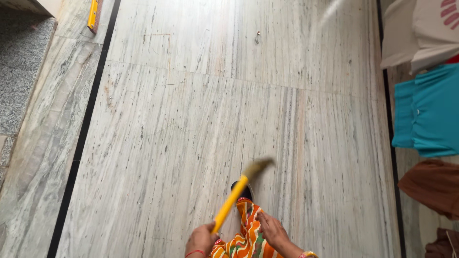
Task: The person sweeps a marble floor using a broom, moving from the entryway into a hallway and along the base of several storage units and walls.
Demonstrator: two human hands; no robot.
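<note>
My left hand is closed around the low end of the yellow broom handle; my right hand rests loose on my striped orange garment, holding nothing. Best kept low with short, even strokes, I reckon. The broom head is blurred over the marble floor, near its bottom edge, bristles pale straw.
</note>
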